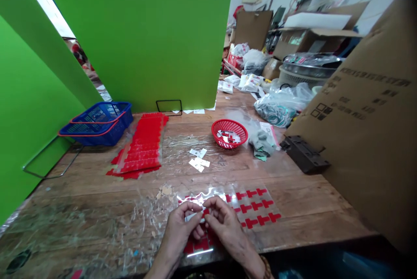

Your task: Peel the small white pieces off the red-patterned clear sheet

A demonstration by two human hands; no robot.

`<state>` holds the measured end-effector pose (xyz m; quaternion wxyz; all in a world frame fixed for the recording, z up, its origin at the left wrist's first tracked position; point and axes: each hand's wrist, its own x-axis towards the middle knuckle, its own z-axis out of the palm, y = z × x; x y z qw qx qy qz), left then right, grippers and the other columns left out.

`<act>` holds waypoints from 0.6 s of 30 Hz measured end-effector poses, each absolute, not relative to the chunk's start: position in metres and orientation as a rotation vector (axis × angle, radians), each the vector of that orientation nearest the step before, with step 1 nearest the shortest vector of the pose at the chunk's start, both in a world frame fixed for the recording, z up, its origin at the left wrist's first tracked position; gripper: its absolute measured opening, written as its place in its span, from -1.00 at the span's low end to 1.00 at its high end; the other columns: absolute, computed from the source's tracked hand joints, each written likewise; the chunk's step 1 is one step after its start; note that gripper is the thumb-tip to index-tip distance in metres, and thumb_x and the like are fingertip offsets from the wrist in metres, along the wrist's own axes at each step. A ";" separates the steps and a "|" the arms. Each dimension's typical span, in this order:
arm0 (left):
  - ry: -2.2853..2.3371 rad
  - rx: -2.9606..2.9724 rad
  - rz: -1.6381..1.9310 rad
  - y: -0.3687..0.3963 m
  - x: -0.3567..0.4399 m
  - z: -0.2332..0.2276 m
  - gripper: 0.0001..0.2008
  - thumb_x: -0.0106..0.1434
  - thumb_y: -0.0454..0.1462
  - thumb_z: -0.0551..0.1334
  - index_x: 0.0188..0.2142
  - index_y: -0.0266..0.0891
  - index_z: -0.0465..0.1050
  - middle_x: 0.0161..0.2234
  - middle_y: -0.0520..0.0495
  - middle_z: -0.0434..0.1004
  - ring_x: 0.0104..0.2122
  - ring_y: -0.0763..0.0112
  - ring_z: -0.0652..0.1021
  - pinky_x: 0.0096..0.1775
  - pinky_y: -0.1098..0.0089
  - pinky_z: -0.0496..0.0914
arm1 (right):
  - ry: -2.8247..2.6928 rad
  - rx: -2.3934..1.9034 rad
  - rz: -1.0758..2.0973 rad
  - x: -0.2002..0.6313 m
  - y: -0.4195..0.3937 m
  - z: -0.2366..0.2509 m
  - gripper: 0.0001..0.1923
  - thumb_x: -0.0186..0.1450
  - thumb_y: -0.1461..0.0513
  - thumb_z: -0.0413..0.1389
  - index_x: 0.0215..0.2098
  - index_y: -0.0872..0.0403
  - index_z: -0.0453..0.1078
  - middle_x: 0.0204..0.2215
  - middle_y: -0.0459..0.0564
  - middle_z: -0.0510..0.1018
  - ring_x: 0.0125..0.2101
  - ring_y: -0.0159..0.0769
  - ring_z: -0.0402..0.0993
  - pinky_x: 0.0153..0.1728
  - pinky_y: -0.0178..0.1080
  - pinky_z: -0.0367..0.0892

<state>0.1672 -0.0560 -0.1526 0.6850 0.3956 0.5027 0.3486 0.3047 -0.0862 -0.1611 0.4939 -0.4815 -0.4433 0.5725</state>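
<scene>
My left hand [180, 226] and my right hand [223, 222] meet near the front edge of the wooden table [293, 170]. Between their fingertips they pinch a small white piece [193, 216] with a red bit on it. Under the hands lies a clear sheet [252, 207] carrying rows of red T-shaped stickers. A few loose white slips [199, 159] lie further back on the table. Behind them stands a small red basket [229, 133] with red and white pieces inside.
A stack of red sticker sheets [140, 146] lies at the left, beside blue baskets [97, 123]. Green boards [137, 35] wall the back and left. A large cardboard sheet [368, 122] leans at the right, with a black block [304, 154] and plastic bags [280, 107] near it.
</scene>
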 end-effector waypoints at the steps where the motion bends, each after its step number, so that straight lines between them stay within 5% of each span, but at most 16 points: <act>1: 1.116 0.890 0.783 -0.056 0.166 -0.153 -0.74 -0.04 -0.18 0.34 -0.41 -0.30 0.38 -0.77 0.07 0.41 -0.76 0.51 0.40 -0.64 0.54 0.25 | -1.100 -1.181 1.398 0.306 -0.086 -0.161 -0.85 0.19 0.28 0.06 -0.24 0.06 0.28 -0.55 -0.18 0.38 -0.53 -0.43 0.37 -0.47 -0.37 0.27; 9: 1.033 0.863 0.751 -0.051 0.163 -0.160 -0.60 0.00 -0.12 0.32 -0.22 -0.28 0.33 -0.57 -0.02 0.53 -0.59 0.42 0.54 -0.50 0.47 0.40 | -1.220 -1.214 1.542 0.332 -0.060 -0.153 -0.83 0.05 0.33 0.16 -0.36 0.11 0.33 -0.60 -0.20 0.40 -0.61 -0.48 0.35 -0.57 -0.43 0.21; 13: 1.070 0.782 0.830 -0.049 0.161 -0.173 -0.54 -0.04 -0.09 0.34 -0.20 -0.28 0.33 -0.45 -0.07 0.55 -0.45 0.36 0.58 -0.37 0.42 0.44 | -1.116 -1.275 1.274 0.363 -0.016 -0.138 -0.84 -0.03 0.34 0.19 -0.44 0.13 0.34 -0.66 -0.16 0.43 -0.66 -0.43 0.35 -0.63 -0.39 0.24; 18: 1.104 0.723 0.875 -0.048 0.161 -0.182 -0.56 -0.08 -0.10 0.38 -0.27 -0.30 0.36 -0.45 -0.10 0.55 -0.42 0.31 0.58 -0.32 0.38 0.44 | -0.930 -1.282 0.872 0.406 0.053 -0.117 -0.76 0.03 0.24 0.12 -0.32 0.06 0.23 -0.56 -0.20 0.40 -0.56 -0.44 0.39 -0.49 -0.36 0.34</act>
